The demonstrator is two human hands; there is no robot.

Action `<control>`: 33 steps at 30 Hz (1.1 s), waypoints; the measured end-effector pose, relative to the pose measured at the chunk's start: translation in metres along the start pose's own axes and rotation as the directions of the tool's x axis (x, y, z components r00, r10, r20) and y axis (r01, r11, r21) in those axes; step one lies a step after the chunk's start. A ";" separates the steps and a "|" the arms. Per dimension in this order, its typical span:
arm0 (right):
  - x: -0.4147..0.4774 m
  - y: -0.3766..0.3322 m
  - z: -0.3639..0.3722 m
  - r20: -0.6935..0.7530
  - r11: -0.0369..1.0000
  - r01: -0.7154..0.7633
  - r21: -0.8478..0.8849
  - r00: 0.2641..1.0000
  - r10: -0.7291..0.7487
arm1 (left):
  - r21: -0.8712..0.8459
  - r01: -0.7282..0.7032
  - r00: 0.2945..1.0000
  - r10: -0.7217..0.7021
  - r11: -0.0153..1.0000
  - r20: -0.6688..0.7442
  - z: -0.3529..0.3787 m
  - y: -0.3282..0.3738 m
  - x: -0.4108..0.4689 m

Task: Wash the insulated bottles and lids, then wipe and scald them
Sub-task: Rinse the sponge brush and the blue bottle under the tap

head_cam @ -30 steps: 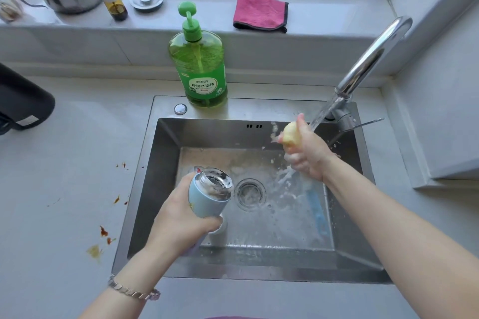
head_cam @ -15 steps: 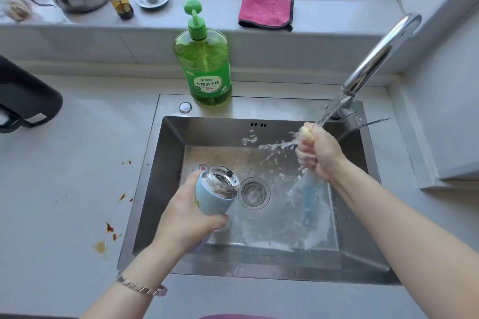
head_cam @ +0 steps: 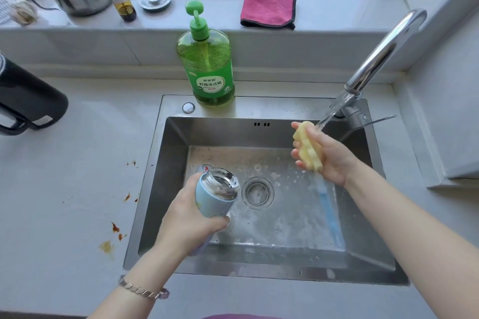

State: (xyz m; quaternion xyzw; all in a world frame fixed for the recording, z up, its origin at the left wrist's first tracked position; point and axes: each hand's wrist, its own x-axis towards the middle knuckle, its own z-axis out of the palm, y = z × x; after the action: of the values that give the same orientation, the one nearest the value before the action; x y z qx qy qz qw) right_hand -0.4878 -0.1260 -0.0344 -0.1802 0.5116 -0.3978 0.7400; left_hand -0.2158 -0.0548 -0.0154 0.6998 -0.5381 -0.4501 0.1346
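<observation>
Now you hold a bottle in one hand and a brush in the other, over the sink.
Your left hand (head_cam: 189, 217) wraps the light-blue insulated bottle (head_cam: 216, 194), tilted with its open mouth up above the steel sink (head_cam: 259, 261). Your right hand (head_cam: 329, 158), well apart, grips the brush's yellow sponge head (head_cam: 308, 146) under the faucet (head_cam: 381, 54) stream, with the blue handle (head_cam: 330, 212) hanging down.

Room lies over the drain (head_cam: 258, 192) between left hand (head_cam: 189, 217) and right hand (head_cam: 329, 155); faucet (head_cam: 383, 52) overhangs.
</observation>
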 end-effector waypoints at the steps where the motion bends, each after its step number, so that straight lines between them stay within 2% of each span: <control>1: 0.002 0.001 0.002 -0.011 1.000 -0.002 -0.027 1.000 0.002 | 0.000 0.000 1.000 0.000 1.000 0.000 0.000 0.000 0.000; 4: 0.007 0.001 0.007 -0.011 0.995 0.019 -0.097 1.000 -0.020 | -0.002 0.002 1.000 -0.002 1.000 -0.001 0.000 0.002 -0.001; 9: 0.010 0.002 0.011 -0.042 0.935 0.164 -0.315 0.981 -0.187 | -0.017 0.003 1.000 -0.003 1.000 0.002 0.002 0.002 -0.001; 13: 0.008 0.003 0.011 -0.024 0.928 0.119 -0.352 0.990 -0.136 | -0.026 0.006 1.000 -0.006 1.000 0.011 0.003 -0.002 0.000; 17: 0.007 0.002 0.017 -0.076 0.838 0.158 -0.522 0.970 -0.230 | -0.019 0.003 1.000 -0.003 1.000 0.016 0.004 -0.004 0.001; 20: 0.011 0.002 0.021 -0.122 0.901 0.154 -0.406 0.968 -0.220 | -0.022 0.000 1.000 0.000 1.000 0.011 0.004 -0.003 0.001; 25: 0.011 -0.006 0.016 -0.052 0.911 0.085 -0.404 0.992 -0.116 | -0.025 0.001 1.000 0.000 1.000 0.013 0.002 -0.001 0.000; 29: 0.007 -0.011 0.008 0.050 0.983 -0.016 -0.185 0.998 0.025 | -0.031 0.006 1.000 -0.006 0.999 0.007 0.003 -0.001 -0.001; 33: 0.001 -0.006 -0.006 0.055 0.976 0.001 -0.217 0.998 0.011 | -0.037 0.011 1.000 -0.011 0.999 0.008 0.004 -0.001 -0.002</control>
State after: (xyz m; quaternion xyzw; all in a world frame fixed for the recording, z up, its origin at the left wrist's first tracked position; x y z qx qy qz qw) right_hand -0.4955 -0.1296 -0.0333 -0.2698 0.5314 -0.3323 0.7310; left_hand -0.2187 -0.0514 -0.0176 0.6983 -0.5262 -0.4638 0.1429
